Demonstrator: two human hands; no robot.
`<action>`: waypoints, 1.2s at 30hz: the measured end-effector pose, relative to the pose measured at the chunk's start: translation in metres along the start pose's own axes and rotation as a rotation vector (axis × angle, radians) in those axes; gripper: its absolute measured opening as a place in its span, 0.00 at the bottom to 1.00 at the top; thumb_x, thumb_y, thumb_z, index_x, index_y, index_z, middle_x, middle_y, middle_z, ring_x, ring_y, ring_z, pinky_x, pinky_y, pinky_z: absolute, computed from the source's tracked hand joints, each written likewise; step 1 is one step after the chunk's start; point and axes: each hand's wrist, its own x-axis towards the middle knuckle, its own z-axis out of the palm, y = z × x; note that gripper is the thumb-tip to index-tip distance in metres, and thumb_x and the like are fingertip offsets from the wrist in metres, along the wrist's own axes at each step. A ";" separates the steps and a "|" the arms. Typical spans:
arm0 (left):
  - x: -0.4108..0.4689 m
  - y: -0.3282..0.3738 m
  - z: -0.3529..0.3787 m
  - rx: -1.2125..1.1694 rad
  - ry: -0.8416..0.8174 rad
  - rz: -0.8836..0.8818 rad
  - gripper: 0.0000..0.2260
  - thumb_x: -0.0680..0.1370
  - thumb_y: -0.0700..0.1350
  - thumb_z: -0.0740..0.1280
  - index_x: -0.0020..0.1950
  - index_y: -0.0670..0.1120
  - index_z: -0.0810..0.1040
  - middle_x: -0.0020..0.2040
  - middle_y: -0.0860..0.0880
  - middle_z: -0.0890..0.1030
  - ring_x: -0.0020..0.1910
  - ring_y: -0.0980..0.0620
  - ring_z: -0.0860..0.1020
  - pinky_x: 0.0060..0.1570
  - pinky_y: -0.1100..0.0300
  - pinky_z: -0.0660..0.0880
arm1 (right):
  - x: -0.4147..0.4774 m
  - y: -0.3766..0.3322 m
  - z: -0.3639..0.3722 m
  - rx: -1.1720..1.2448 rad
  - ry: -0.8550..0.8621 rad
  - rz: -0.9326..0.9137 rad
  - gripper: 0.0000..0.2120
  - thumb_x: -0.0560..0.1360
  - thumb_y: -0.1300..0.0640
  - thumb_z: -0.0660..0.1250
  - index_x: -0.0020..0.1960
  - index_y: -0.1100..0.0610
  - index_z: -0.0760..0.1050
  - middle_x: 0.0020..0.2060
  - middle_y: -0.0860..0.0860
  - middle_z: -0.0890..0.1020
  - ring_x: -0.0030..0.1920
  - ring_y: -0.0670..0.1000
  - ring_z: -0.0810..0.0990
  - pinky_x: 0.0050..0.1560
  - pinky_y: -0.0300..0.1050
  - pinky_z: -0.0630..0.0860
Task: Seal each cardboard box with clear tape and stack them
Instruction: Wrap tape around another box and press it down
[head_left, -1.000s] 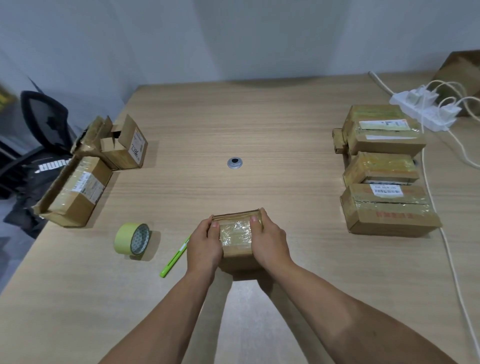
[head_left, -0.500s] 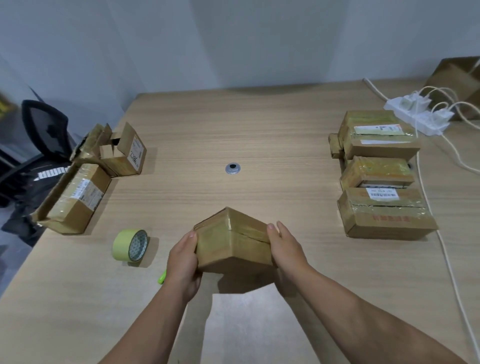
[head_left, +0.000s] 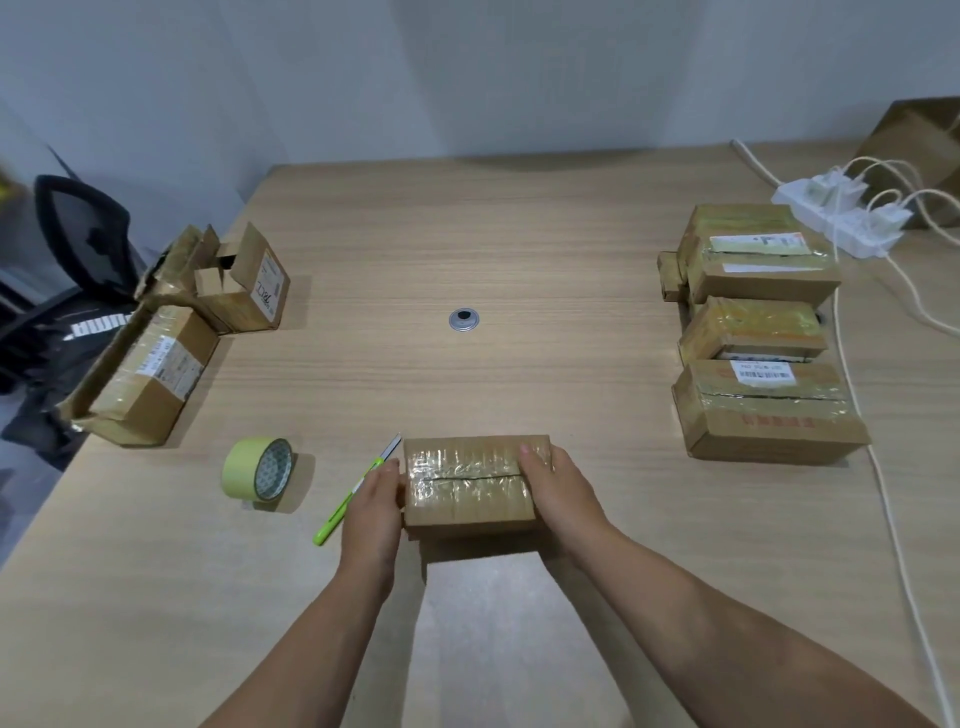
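A small cardboard box lies flat on the wooden table in front of me, its top seam under shiny clear tape. My left hand grips its left end and my right hand grips its right end. A roll of tape with a yellow-green rim stands on edge to the left. Between the roll and the box lies a green utility knife, partly hidden by my left hand. At the right, three taped boxes sit in a row. Two open boxes lie at the left edge.
A white power strip with plugs and white cables runs along the right side. A round metal grommet sits mid-table. A black chair stands off the left edge. A brown box stands at the far right corner.
The box was lifted and turned between both hands half a second ago. It now lies flat on the table with its long side across and the taped seam facing up.
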 end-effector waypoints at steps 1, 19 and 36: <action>0.000 -0.003 0.001 0.028 -0.041 0.007 0.12 0.82 0.53 0.62 0.51 0.53 0.84 0.49 0.52 0.85 0.53 0.51 0.82 0.58 0.48 0.76 | -0.001 0.001 0.001 -0.042 -0.004 -0.012 0.28 0.81 0.37 0.60 0.75 0.52 0.65 0.64 0.48 0.75 0.60 0.52 0.73 0.57 0.44 0.67; 0.006 -0.015 0.032 0.552 0.145 0.117 0.20 0.75 0.62 0.70 0.57 0.49 0.73 0.47 0.51 0.78 0.47 0.46 0.75 0.48 0.54 0.69 | 0.007 0.008 0.034 -0.314 0.217 0.012 0.28 0.78 0.34 0.62 0.70 0.49 0.63 0.59 0.54 0.79 0.58 0.60 0.78 0.54 0.54 0.76; 0.019 -0.017 0.014 0.319 0.115 0.090 0.15 0.83 0.49 0.58 0.42 0.47 0.78 0.41 0.47 0.79 0.47 0.41 0.78 0.42 0.53 0.70 | 0.013 0.011 0.024 -0.234 0.175 -0.007 0.20 0.84 0.42 0.51 0.70 0.52 0.66 0.57 0.56 0.79 0.55 0.59 0.77 0.55 0.54 0.74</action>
